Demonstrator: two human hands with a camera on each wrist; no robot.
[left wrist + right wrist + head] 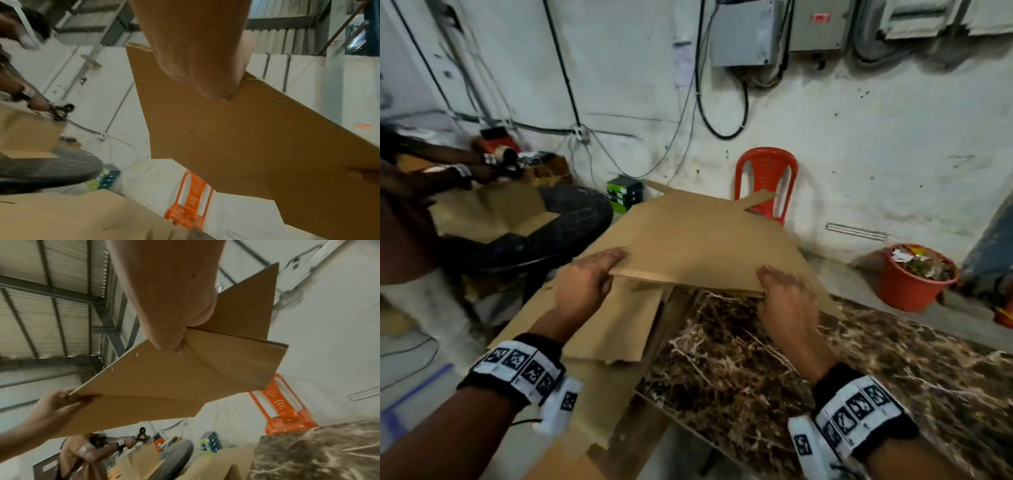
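Gripping the flattened cardboard box [698,236] at its near edge, left hand [582,284] and right hand [787,301] hold it above the marble table [825,359].

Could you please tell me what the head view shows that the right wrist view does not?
Only the head view: the orange bucket of scraps, the grey wall boxes and the marker wristbands. Only the right wrist view: the corrugated roof and the creased underside of the flattened carton. Both: the left hand and right hand gripping that carton's near edge, the plastic chair, the marble tabletop.
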